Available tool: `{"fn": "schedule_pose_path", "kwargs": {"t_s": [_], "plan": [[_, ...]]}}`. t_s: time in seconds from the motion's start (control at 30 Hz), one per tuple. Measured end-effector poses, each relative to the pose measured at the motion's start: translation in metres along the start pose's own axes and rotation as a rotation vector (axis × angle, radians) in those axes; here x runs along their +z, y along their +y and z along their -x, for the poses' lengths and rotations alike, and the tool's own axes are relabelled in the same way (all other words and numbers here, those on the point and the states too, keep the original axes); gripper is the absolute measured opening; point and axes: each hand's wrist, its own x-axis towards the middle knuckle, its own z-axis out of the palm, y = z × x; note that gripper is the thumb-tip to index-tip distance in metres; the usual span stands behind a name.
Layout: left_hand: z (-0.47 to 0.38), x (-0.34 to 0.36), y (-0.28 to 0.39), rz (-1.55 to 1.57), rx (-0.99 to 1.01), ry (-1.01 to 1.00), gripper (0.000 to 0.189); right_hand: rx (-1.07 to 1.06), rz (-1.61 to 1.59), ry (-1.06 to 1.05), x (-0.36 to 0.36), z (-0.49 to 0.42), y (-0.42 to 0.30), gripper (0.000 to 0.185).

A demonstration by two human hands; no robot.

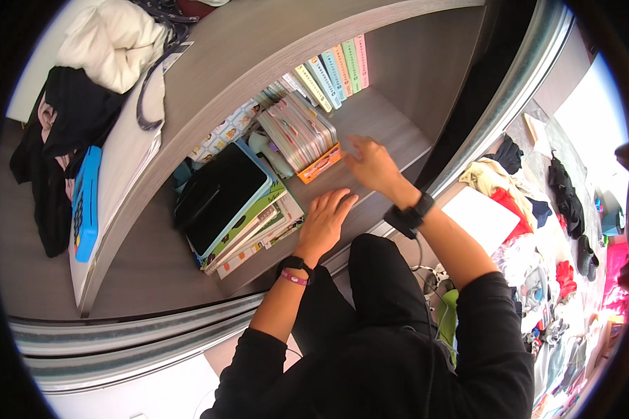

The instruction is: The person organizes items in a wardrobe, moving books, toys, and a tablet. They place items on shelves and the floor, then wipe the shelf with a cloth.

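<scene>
My left hand [326,222] is over the front part of a grey wooden shelf compartment, fingers extended, holding nothing. To its left lies a tilted stack of books [246,222] with a black flat panel [228,191] on top. My right hand [375,165] is beside an orange box [320,165], fingers apart and nothing in them. The box is packed with upright cards or thin booklets [299,131] in clear sleeves. A grey-white object [267,152] sits between the box and the stack. Behind stand several pastel-spined books [340,68].
A curved-looking shelf board [215,99] rises over the compartment. On the left are a blue device with buttons [87,209], black clothing [84,105] and white fabric [110,44]. Metal sliding-door tracks [136,340] run along the front. Clothes [508,194] and a white panel [479,222] cover the floor at right.
</scene>
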Motion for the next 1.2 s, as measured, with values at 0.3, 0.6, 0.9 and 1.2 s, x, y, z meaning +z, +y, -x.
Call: {"fn": "schedule_pose_path", "kwargs": {"t_s": [0.3,0.6,0.9,1.2], "plan": [[0.01,0.004,-0.001,0.238,-0.094,0.236,0.032,0.601,-0.731,-0.13,0.049,-0.028,-0.017,0.035],[0.008,0.012,0.035,0.753,-0.526,0.466,0.071,0.568,-0.646,0.149,0.021,0.045,0.017,0.022],[-0.127,0.044,0.04,1.625,-0.169,0.156,0.084,0.553,-0.421,0.343,-0.056,0.014,0.071,0.033],[-0.183,0.057,0.015,1.476,-0.305,0.391,0.056,0.29,-0.656,0.181,-0.007,0.0,0.088,0.06]]}}
